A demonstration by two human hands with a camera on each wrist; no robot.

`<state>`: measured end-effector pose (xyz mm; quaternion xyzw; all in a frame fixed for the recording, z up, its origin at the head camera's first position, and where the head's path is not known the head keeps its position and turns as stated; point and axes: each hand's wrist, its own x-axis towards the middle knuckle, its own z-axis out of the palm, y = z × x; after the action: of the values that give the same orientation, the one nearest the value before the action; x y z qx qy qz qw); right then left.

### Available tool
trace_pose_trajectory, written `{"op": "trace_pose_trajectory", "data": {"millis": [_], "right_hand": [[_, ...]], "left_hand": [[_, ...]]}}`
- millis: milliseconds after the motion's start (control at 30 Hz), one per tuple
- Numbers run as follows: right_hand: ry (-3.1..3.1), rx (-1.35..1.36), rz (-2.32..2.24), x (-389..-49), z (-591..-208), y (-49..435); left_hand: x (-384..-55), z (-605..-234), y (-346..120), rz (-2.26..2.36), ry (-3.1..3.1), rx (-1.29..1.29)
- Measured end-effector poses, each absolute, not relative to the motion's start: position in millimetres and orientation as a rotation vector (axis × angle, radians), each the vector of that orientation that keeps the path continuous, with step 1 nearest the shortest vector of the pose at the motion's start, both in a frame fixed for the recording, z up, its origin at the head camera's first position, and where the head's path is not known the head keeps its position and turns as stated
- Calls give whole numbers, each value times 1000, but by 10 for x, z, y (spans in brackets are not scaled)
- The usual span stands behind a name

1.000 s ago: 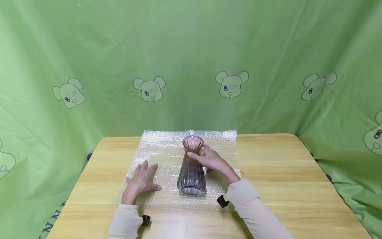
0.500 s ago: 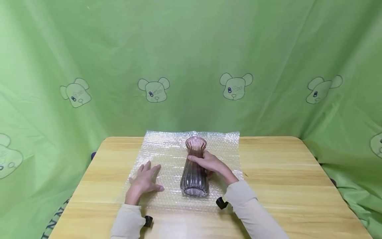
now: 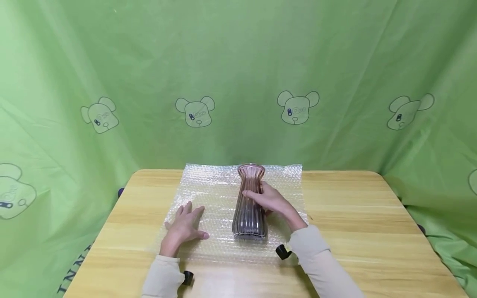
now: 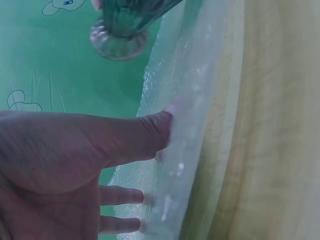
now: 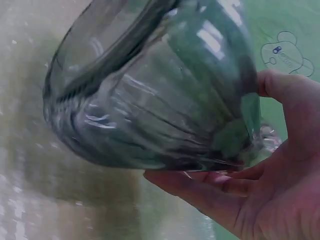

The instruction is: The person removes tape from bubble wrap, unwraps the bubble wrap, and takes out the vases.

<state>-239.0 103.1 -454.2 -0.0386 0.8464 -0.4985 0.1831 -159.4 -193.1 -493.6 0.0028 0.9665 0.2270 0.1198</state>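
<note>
A ribbed glass vase [image 3: 249,213], pinkish at its flared mouth and smoky grey toward the base, is tilted over the bubble wrap [image 3: 220,186]. My right hand [image 3: 273,200] grips it around the narrower upper part, thumb across the front. In the right wrist view the vase [image 5: 160,100] fills much of the picture, with fingers curled beneath it. My left hand [image 3: 183,227] rests with spread fingers on the left part of the bubble wrap. From the left wrist, the thumb [image 4: 145,135] and fingertips touch the sheet, and the vase [image 4: 122,37] shows at the top.
The bubble wrap lies flat on a wooden table [image 3: 354,215], reaching the table's back edge. Behind it hangs a green curtain [image 3: 242,62] printed with bear faces. A small black device [image 3: 283,251] sits at the right wrist, another [image 3: 188,278] at the left.
The vase has tipped, so its base faces less toward me, and it has moved slightly right in the head view with my right hand. My left hand stays on the bubble wrap.
</note>
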Motion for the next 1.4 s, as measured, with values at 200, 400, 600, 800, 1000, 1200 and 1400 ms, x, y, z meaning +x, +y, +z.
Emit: {"op": "trace_pose_trajectory", "data": {"millis": [200, 400, 600, 800, 1000, 1200, 1400], "right_hand": [[2487, -134, -1399, -2450, -4395, 1132], [2507, -137, -1442, -2476, -4344, 1217], [2533, -123, -1425, -2467, -4296, 1257], [2564, -132, -1397, -2476, -4283, 1305], [2645, -110, -1324, -2502, -4279, 1353], [2678, -129, -1424, -2547, -4251, 1361], [2734, -163, -1537, -2586, -4200, 1333]], "left_hand": [[-1612, -4902, -1889, 640, 2835, 39], [-1657, -4856, -1883, 624, 2829, 75], [-1663, -4863, -1874, 594, 2841, 60], [-1666, -4890, -1862, 585, 2846, 18], [-1634, -4931, -1839, 563, 2922, 50], [-1601, -4981, -1835, 647, 2957, 90], [-1585, -4957, -1867, 732, 2900, 146]]}}
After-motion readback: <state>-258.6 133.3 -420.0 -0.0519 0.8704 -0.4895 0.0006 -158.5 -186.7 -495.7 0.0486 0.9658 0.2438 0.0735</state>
